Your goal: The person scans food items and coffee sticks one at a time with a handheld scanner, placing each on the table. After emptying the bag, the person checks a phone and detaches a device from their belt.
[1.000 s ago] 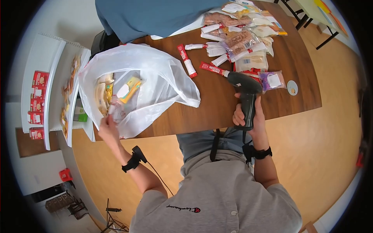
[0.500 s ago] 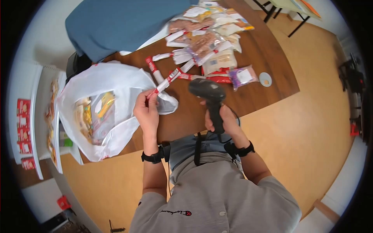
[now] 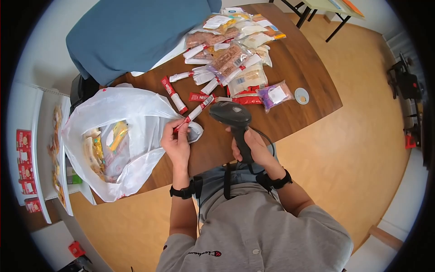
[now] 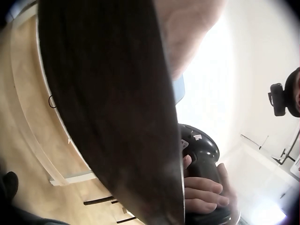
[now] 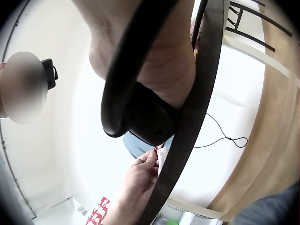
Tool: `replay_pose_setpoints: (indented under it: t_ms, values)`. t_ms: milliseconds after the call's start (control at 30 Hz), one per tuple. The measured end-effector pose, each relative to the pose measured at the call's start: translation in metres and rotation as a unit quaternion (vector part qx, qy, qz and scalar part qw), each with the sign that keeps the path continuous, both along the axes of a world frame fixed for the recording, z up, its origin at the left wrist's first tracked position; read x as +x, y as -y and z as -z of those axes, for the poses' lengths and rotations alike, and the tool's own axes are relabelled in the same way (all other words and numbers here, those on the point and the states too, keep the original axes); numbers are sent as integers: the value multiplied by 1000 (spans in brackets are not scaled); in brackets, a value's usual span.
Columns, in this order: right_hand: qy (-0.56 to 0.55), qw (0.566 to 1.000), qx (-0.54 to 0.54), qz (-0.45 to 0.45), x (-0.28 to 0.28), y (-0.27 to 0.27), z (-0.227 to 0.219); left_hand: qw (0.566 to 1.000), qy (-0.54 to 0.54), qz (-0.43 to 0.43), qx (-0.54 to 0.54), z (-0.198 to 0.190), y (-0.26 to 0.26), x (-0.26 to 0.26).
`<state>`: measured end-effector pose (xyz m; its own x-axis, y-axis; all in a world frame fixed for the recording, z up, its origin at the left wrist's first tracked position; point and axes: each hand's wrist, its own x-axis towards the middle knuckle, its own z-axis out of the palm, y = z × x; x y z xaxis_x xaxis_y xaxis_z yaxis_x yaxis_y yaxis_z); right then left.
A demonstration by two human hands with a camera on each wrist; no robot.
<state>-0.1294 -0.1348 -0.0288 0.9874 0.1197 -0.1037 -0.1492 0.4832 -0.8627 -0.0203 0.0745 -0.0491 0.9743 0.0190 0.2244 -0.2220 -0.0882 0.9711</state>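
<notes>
My left hand [image 3: 176,144] pinches one end of a red and white stick packet [image 3: 200,109] over the table's front part, beside the bag's edge. My right hand [image 3: 254,146] grips the handle of a black handheld scanner [image 3: 230,114], whose head points toward the packet. In the left wrist view the right hand's fingers [image 4: 202,191] curl round the scanner [image 4: 201,145]. The right wrist view shows the left hand [image 5: 139,180] with thumb and finger together at the packet's red end. A white plastic bag [image 3: 136,109] stands open at the left, with yellow packages [image 3: 118,135] inside.
Bagged foods [image 3: 229,59] and loose stick packets [image 3: 174,94] lie on the table [image 3: 299,59]. A purple package [image 3: 275,96] and a round lid-like disc [image 3: 302,95] are at the right. Blue cloth [image 3: 136,36] covers something behind; shelves [image 3: 38,149] with red boxes stand left.
My left hand has come out of the bag and moved right, a stick packet now in its pinch. The scanner, still gripped, has come nearer to that packet. The head view has shifted.
</notes>
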Motion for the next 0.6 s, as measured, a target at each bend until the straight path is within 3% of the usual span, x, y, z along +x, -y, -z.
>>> replay_pose_setpoints:
  t_ms: [433, 600]
  values:
    - [6, 998, 65, 6, 3, 2, 7, 1000, 7, -15, -19, -2, -2, 0]
    - [-8, 997, 70, 10, 1, 2, 7, 995, -12, -56, -80, -32, 19, 18]
